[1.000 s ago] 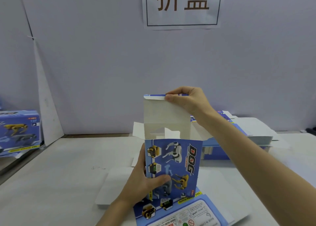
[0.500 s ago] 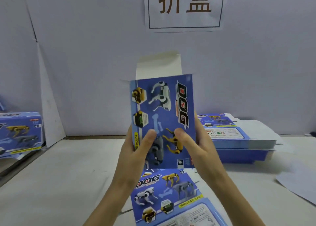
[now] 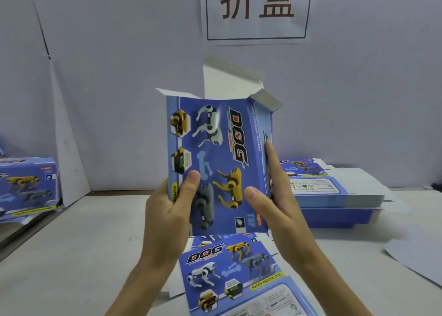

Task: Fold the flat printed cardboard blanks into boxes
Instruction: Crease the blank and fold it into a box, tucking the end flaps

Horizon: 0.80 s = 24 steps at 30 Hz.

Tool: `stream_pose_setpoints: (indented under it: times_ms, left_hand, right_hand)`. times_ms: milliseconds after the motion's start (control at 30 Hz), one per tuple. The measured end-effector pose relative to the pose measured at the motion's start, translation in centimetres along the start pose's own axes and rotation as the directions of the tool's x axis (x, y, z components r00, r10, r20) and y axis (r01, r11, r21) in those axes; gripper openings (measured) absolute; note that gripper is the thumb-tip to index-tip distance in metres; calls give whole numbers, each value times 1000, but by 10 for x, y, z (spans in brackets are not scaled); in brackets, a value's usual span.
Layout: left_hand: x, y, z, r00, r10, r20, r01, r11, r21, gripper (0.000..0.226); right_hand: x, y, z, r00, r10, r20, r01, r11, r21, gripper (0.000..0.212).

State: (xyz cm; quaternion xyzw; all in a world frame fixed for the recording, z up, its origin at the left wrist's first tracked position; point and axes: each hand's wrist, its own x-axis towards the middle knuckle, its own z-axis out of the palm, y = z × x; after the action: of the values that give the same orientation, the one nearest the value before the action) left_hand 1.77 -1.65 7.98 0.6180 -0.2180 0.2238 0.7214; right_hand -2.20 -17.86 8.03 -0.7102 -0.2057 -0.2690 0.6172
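Observation:
I hold a blue printed box upright in the air at the centre of the head view. It is opened into a tube, and its white top flaps stand open above it. My left hand grips its lower left edge, thumb on the front panel. My right hand grips the lower right corner, fingers along the side panel. Below the box a flat blank lies printed side up on the table.
A stack of flat blanks lies at the back right. A folded box stands at the far left. A white sheet lies at the right edge. A paper sign hangs on the grey wall behind the table.
The box has gone from resting on the table to raised in the air. My right hand left the top flap and now grips the lower right side. The box has turned slightly.

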Motion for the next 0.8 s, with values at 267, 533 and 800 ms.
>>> stream_pose_setpoints:
  times_ms: [267, 533, 800]
  left_hand:
    - [1, 5, -2, 1000, 21, -13, -20, 999, 30, 33]
    - [0, 5, -5, 999, 27, 25, -30, 995, 98, 31]
    - [-5, 5, -3, 886, -15, 463, -12, 998, 56, 81]
  right_hand:
    - [-4, -12, 6, 1000, 13, 9, -12, 997, -71, 81]
    - [-3, -11, 4, 1000, -9, 18, 9, 1000, -8, 76]
    - [8, -19, -23, 971, 232, -59, -224, 967, 118, 59]
